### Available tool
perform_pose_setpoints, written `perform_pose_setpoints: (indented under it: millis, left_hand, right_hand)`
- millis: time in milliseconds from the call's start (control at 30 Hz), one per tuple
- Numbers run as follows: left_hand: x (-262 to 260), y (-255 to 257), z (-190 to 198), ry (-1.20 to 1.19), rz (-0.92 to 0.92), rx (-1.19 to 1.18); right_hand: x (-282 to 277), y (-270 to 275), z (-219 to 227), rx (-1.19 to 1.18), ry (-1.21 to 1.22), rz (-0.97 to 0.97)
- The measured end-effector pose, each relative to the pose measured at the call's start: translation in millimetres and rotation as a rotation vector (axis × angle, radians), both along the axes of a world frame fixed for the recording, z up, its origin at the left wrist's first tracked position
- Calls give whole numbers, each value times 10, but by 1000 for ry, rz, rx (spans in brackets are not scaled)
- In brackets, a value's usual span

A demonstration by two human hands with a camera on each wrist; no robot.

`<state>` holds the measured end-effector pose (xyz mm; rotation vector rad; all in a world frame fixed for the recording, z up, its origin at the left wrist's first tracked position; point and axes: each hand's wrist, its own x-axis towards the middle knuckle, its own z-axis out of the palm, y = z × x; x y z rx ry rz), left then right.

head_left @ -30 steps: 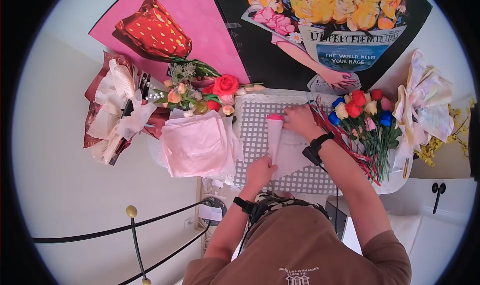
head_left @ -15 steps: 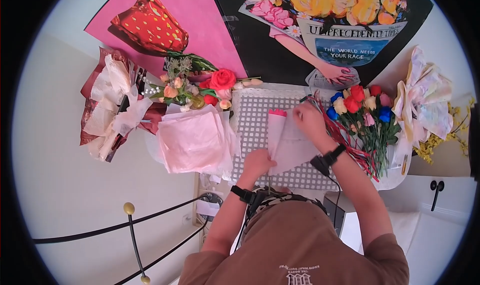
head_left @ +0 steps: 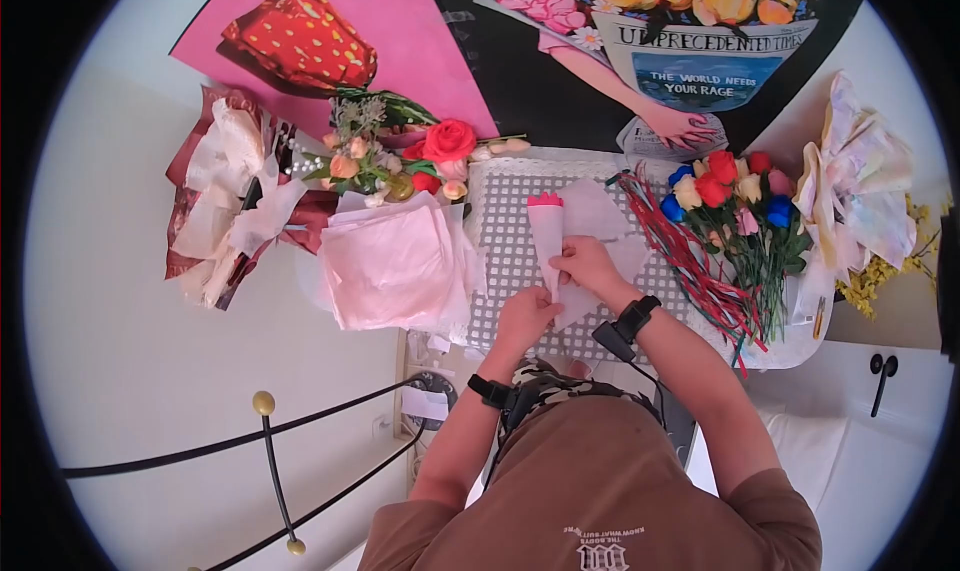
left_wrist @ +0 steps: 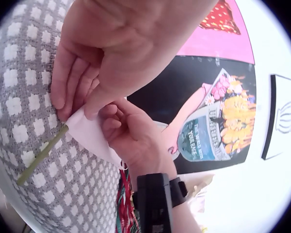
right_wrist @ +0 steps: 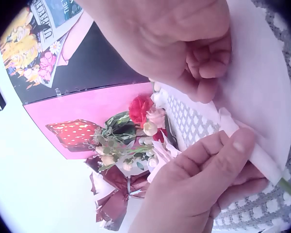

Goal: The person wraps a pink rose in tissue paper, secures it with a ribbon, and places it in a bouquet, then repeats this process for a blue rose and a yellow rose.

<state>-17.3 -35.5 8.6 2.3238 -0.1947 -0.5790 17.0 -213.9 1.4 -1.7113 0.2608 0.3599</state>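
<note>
A bright pink flower shows at the top of a narrow cone of pale pink wrapping paper. Its green stem sticks out of the cone's lower end. My left hand grips the rolled lower end, the thumb lying along the paper in the right wrist view. Just above it, my right hand pinches the paper's edge with curled fingers. Loose paper spreads flat on the table to the right of the cone.
A stack of pink paper sheets lies at left, with mixed flowers behind it. Red and dark ribbons and a bunch of roses lie at right. Wrapped bouquets stand at both sides. Checked cloth covers the table.
My right hand has come down from the paper's upper part to the cone's middle, close to the left hand. The left hand stays at the lower end of the cone.
</note>
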Motion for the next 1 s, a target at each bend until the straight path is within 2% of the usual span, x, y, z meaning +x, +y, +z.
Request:
perform_pose_setpoints:
  millis: [67, 167, 300, 367, 400, 467, 567, 600, 667, 700, 767, 900, 967, 1000]
  left_hand:
    - [-15, 25, -41, 399, 251, -481]
    - [14, 80, -85, 518, 311, -563]
    - [38, 55, -141, 514, 322, -538]
    - [50, 56, -188, 520, 376, -560]
    - [54, 47, -168, 522, 373, -563]
    - [75, 23, -125, 415, 375, -451]
    - [162, 9, -135, 406, 322, -414]
    - [191, 1, -136, 405, 306, -413]
    - [257, 9, -138, 400, 265, -407]
    - [291, 8, -115, 401, 253, -404]
    - [321, -37, -78, 427, 269, -419]
    - [330, -132, -229, 529, 295, -545]
    - [350, -173, -336, 539, 265, -647]
    - [366, -170, -312, 547, 255, -653]
  right_hand:
    - [23, 16, -83, 91, -23, -40]
    - [28, 25, -54, 121, 23, -4]
    - [-17, -14, -75, 127, 16, 19]
    - [-162, -167, -45, -37, -199, -120]
    - [-209, -254, -49, -42, -199, -123]
    - [-292, -417, -54, -332, -532, -248]
    - [-360, -518, 110, -436, -566, -309]
    - [-392, -530, 98, -441, -568, -324]
    - [-490, -479, 61, -318, -296, -220]
    - [-559, -408, 128, -319, -296, -233]
    - [-731, -225, 339, -259, -79, 16]
    - [-869, 116, 338, -259, -161, -39]
    - [-839, 230, 415, -528, -117, -56]
    - [-840, 245, 415, -538, -111, -63]
